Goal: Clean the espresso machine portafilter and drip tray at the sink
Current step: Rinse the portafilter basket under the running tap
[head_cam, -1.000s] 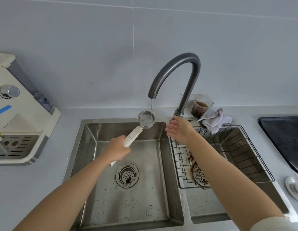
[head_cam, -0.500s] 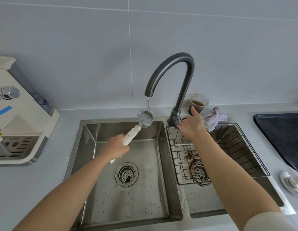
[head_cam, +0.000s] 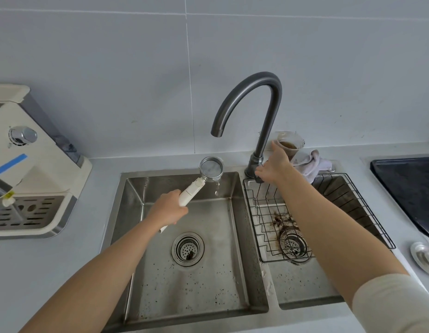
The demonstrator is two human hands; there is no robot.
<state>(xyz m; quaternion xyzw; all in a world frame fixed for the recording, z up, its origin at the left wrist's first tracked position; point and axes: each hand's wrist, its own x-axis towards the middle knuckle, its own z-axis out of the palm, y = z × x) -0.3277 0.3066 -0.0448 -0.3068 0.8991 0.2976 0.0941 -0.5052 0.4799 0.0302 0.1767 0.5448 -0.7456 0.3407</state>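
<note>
left hand [head_cam: 169, 209] grip closed round the portafilter [head_cam: 210, 168] handle, basket held under the tap [head_cam: 270, 116] spout so drips fall into the left basin [head_cam: 196, 284]. right hand [head_cam: 273, 164] grip open, straight fingers at tap base, likely working the lever.

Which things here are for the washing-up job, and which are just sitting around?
For the job: portafilter in the left hand, faucet touched by the right hand, sink, drip tray on the espresso machine.
Just lying about: cup of brown liquid, crumpled cloth, wire rack, round metal lid.
</note>
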